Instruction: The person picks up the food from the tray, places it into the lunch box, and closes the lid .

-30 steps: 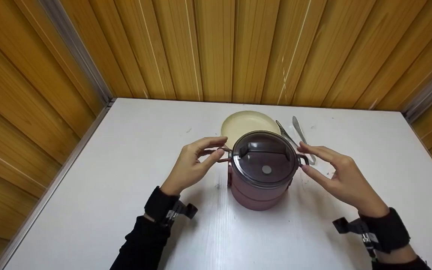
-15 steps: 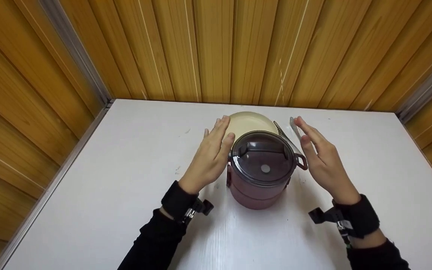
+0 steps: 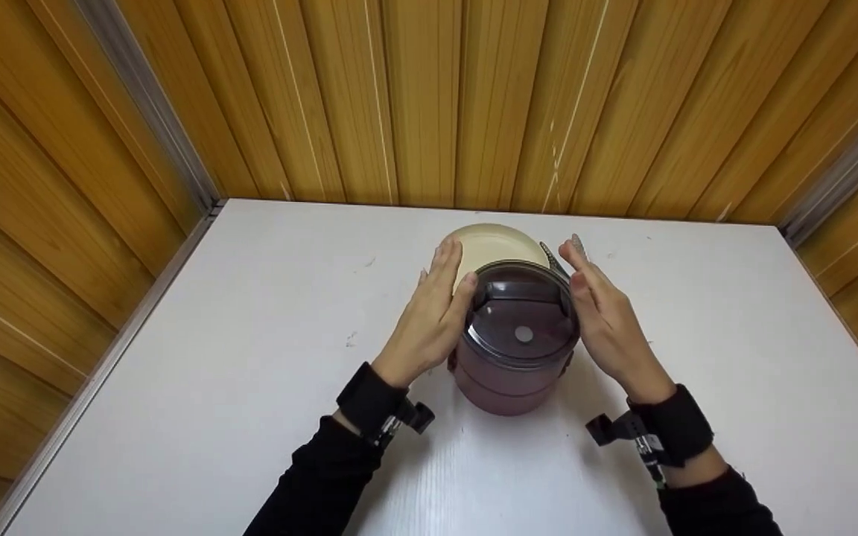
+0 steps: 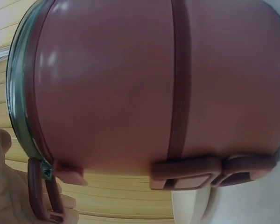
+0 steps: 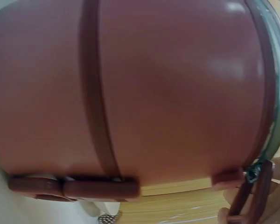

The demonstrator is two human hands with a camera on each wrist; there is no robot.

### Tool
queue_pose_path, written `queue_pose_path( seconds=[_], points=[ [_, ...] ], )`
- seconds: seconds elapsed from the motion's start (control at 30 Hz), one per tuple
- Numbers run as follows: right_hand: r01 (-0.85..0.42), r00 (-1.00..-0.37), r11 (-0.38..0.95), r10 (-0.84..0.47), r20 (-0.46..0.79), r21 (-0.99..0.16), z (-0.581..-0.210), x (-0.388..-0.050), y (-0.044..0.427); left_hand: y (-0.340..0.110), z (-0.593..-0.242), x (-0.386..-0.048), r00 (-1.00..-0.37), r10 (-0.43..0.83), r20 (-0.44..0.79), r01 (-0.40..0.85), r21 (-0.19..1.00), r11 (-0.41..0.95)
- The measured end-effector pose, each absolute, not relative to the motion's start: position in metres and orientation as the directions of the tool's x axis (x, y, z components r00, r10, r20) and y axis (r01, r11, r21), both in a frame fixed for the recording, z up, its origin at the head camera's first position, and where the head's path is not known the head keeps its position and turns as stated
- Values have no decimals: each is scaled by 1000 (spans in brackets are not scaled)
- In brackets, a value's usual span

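A pink two-tier lunch box (image 3: 505, 387) with a dark see-through lid (image 3: 522, 316) stands upright on the table. My left hand (image 3: 425, 320) lies along its left side near the rim, fingers straight. On the other side, my right hand (image 3: 614, 327) is held the same way, fingers straight. In the left wrist view, the upper clasp (image 4: 36, 189) sticks out from the wall beside the fingers. The right wrist view has another upper clasp (image 5: 257, 196), likewise standing out against the fingers. Lower clasps (image 4: 189, 175) lie flat over the seam between the tiers.
Behind the lunch box lies a cream plate (image 3: 492, 242), partly hidden by it. Right of the plate are a dark patterned utensil handle (image 3: 550, 257) and a silvery utensil (image 3: 576, 241), mostly covered by the right hand. Wooden panels (image 3: 429, 104) rise behind the white table (image 3: 272, 327).
Both hands have left their pinching pose at the upper clasps, straightened their fingers and moved inward against the lunch box's sides. The lunch box stays in place.
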State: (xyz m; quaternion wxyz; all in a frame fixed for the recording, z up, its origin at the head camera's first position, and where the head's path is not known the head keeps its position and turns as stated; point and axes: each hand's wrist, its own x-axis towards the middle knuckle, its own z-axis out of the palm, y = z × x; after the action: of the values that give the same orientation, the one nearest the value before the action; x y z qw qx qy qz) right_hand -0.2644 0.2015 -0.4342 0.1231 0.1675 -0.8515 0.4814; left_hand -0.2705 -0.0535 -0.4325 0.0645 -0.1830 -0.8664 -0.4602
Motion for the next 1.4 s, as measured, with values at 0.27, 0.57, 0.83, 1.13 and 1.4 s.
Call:
queue_pose_path(
  seconds=[0.27,0.57,0.83,1.13,1.4],
  points=[
    [-380,-925,450,-168,341,-808,-443,-263,197,-48,-441,-270,-924,262,278,372,810,452],
    [-337,-942,386,-133,310,-859,-448,-263,191,-44,-448,-268,-924,222,310,372,863,341],
    [-346,-938,306,-91,335,-887,-450,-262,184,-40,-454,-266,-919,182,349,389,872,296],
    [-362,-931,266,-65,358,-893,-454,-262,182,-37,-460,-267,-920,150,361,389,885,256],
    [-370,-928,230,-40,371,-900,-458,-262,185,-29,-462,-266,-929,126,348,366,914,177]
  ],
)
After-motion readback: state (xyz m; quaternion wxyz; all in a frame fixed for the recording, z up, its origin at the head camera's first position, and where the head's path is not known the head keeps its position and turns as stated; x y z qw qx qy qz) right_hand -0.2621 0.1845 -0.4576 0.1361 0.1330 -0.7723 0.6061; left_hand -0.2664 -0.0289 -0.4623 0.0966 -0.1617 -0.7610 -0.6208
